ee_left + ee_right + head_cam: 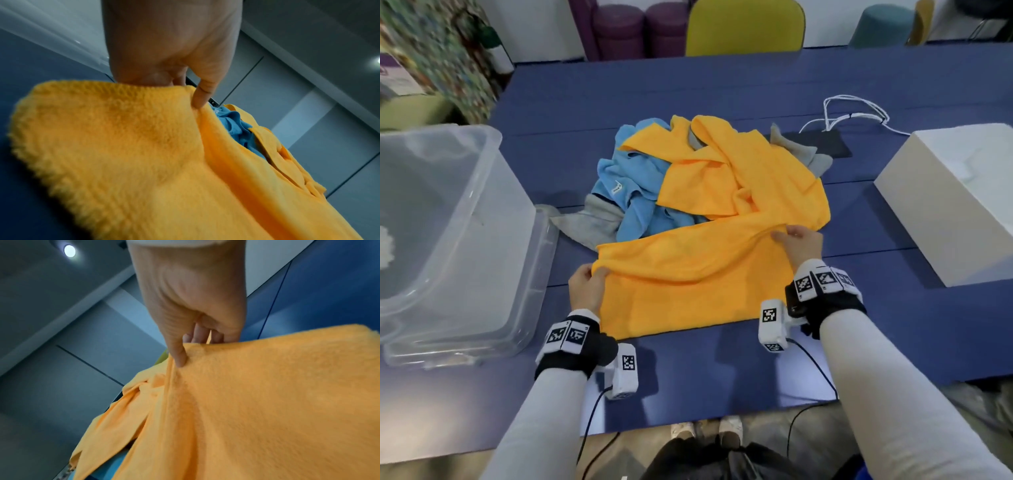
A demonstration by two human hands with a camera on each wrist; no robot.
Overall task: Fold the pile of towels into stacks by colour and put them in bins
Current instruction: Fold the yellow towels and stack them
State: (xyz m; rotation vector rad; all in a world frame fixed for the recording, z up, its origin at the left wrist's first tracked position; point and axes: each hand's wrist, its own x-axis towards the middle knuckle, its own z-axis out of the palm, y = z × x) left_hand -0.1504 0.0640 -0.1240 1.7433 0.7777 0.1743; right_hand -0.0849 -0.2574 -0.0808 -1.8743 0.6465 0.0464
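An orange towel (688,284) lies spread on the blue table in front of me, its far edge raised into a fold. My left hand (587,284) pinches its left corner, the thumb (202,95) pressed on the orange towel (123,154). My right hand (799,245) pinches the right corner, thumb (179,356) on top of the orange towel (267,402). Behind it sits the pile: another orange towel (739,171), blue towels (633,192) and grey towels (592,222).
A clear plastic bin (438,233) stands on a clear lid at the left. A white box (955,198) stands at the right. A black pad (822,144) with a white cord (852,109) lies behind the pile. Chairs line the table's far edge.
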